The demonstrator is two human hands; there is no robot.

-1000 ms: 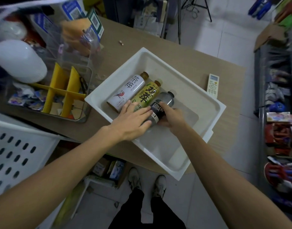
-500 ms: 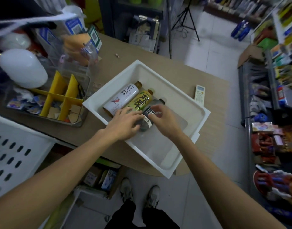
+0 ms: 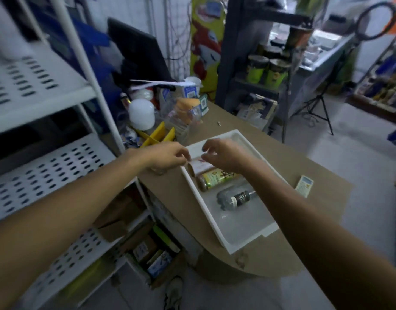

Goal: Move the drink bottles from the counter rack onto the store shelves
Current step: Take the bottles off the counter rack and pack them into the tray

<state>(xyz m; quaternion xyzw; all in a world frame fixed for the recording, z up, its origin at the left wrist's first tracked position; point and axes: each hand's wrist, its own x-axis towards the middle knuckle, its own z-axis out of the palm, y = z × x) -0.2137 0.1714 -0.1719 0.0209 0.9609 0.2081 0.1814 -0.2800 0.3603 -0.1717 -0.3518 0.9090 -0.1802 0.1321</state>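
Within the last second the clear bottle with the black label (image 3: pixel 235 198) has been let go. It had been gripped by the right hand (image 3: pixel 224 155) and pressed against the other two, and it is now seen lying alone on its side near the middle of the white tray (image 3: pixel 226 241). Both hands have been lifted toward the tray's far end. The left hand (image 3: pixel 168 156) is held over the rim and the right hand over the white-labelled tea bottle (image 3: pixel 200 167). Each grip is loosely half-curled and nothing is seen held in either. Whether any fingertip touches that bottle cannot be told through the blur. The yellow-green tea bottle (image 3: pixel 217 179) is left lying against the white-labelled one.

The view has also been swung toward the white perforated shelves (image 3: pixel 36 175) to the left of the worktop (image 3: pixel 282 166). It is judged that no bottle has yet been carried over, since all three are still in the tray, and that the white-labelled bottle is likely to be taken first.

Little writing can be read. Dark characters on the yellow-green label and pale letters on the black one are too smeared to make out. A QR-code card (image 3: pixel 203 104) stands at the back of the worktop, and a remote control (image 3: pixel 304 185) lies beside the tray.
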